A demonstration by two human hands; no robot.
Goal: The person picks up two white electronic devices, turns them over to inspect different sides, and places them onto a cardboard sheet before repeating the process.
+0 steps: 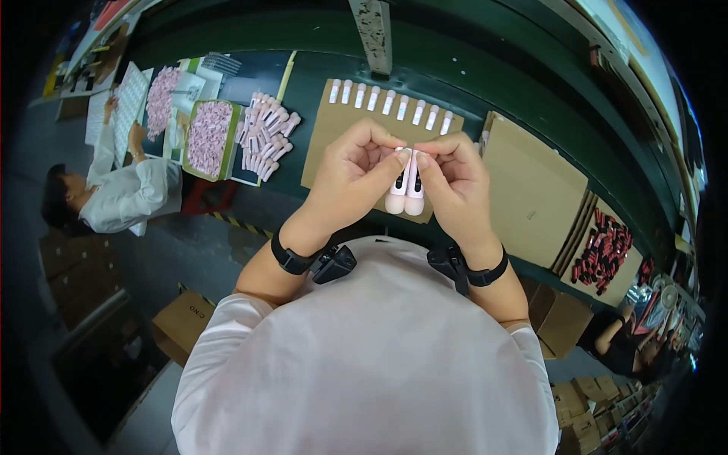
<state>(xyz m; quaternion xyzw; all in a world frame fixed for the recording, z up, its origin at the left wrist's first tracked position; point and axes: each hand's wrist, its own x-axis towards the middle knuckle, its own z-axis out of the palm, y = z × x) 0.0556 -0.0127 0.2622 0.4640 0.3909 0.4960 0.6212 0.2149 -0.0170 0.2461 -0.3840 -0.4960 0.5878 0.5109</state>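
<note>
Close in front of my chest, two small pink cosmetic tubes with rounded peach ends stand side by side, those ends toward me. My left hand (pixel 355 168) pinches the left pink tube (pixel 397 182) between thumb and fingers. The right pink tube (pixel 413 183) is pinched the same way by my right hand (pixel 461 178). Each tube shows a dark patch on its side, and the fingers cover their far ends. Below them lies a flat cardboard sheet (pixel 321 140), with a row of several similar tubes (pixel 388 101) along its far edge.
Left of the cardboard are a heap of pink tubes (pixel 265 136) and a green-rimmed tray (pixel 229 144) of small pink pieces. Cardboard sheets (pixel 531 193) and a pile of red-and-black tubes (pixel 603 254) lie at right. Another person (pixel 125 193) works at far left.
</note>
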